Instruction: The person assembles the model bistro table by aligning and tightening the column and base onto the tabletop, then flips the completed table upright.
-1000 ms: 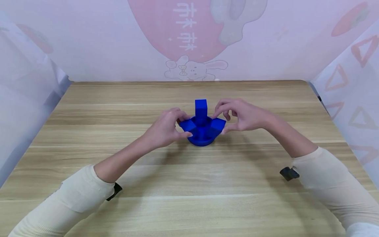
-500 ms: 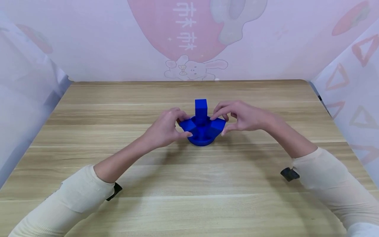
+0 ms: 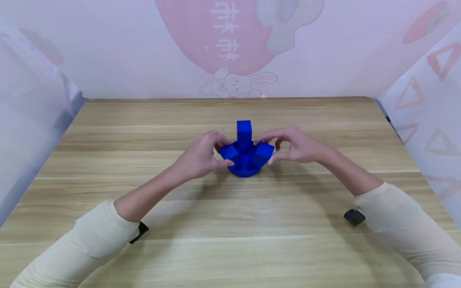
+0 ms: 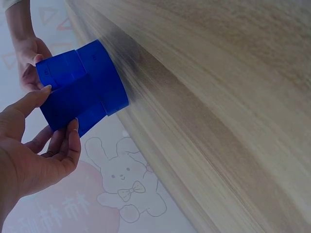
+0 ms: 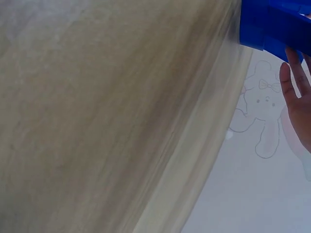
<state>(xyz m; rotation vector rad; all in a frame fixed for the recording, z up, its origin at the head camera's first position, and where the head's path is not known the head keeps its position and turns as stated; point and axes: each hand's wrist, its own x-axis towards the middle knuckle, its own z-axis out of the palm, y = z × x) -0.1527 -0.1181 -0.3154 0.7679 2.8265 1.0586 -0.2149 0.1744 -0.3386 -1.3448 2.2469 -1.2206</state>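
Observation:
A blue plastic piece (image 3: 245,172) stands on the table, a round base with three blocky arms rising around its hollow middle. The rear arm (image 3: 244,131) is upright and free of fingers. My left hand (image 3: 199,158) pinches the left arm (image 3: 228,152), thumb in front and fingers behind; the left wrist view shows this grip on the blue part (image 4: 68,99) up close. Around the right arm (image 3: 264,152) my right hand (image 3: 299,146) has its thumb at the outer front side and its index finger at the back. In the right wrist view that hand (image 5: 301,107) is partly cut off.
The wood-grain table (image 3: 245,232) runs to a pale printed backdrop (image 3: 126,60) behind the blue piece. Similar sheets hang at the left and right sides. A small black device (image 3: 354,217) shows under the right sleeve, another (image 3: 139,233) under the left.
My right hand has come down slightly, its index finger sliding inward and down behind the right arm. The left hand and the blue piece stay where they were.

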